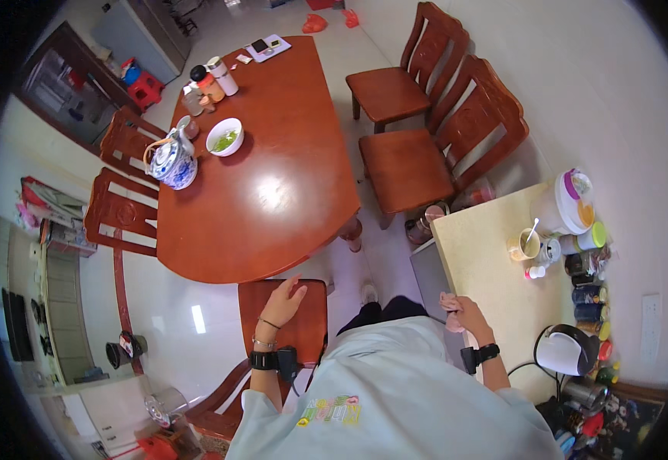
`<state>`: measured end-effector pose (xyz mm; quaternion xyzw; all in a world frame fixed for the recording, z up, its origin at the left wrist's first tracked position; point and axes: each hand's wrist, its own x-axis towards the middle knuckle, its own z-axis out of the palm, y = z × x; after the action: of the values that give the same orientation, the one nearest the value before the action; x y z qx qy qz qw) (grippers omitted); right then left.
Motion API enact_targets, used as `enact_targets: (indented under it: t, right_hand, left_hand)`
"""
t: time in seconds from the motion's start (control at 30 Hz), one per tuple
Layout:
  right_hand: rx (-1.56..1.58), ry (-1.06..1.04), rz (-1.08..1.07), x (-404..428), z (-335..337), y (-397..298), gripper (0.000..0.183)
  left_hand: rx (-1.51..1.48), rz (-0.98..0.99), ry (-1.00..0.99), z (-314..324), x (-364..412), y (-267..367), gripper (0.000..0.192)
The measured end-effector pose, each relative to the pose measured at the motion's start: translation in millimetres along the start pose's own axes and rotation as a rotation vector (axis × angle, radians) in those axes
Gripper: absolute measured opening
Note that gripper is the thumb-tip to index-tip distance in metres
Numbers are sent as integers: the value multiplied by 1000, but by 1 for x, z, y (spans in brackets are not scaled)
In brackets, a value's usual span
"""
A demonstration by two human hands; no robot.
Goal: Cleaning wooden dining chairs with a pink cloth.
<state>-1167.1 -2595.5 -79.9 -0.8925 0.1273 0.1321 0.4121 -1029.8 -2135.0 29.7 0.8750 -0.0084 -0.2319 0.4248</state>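
My right hand (471, 317) grips a crumpled pink cloth (453, 310) beside the edge of a pale cabinet top (483, 253). Above the seat of a wooden chair (305, 310), my left hand (282, 302) is held out with its fingers apart and nothing in it. Just past that hand lies the rounded near end of a red-brown wooden dining table (294, 218). On the table's left side stand a blue-and-white porcelain teapot (174, 167) and a white bowl (224, 138) with something green in it.
Bottles (210, 86) and a white tray (269, 48) with small devices occupy the table's far part. Two wooden chairs (409, 167) stand to its right. On the cabinet are a cup with a spoon (524, 244), a plastic tub (564, 204), several jars (590, 296) and a white appliance (564, 351).
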Motion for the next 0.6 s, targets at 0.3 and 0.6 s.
enact_targets:
  t: [0.3,0.6]
  right_hand:
    - [-8,-203,124,35,-27,-50,33]
    - [13,-312,125,146,-65,-71,27]
  left_hand:
    - [-16,-38,319,25,105,-74,46]
    - [-1126,-225,-94,-67,106,-18,43]
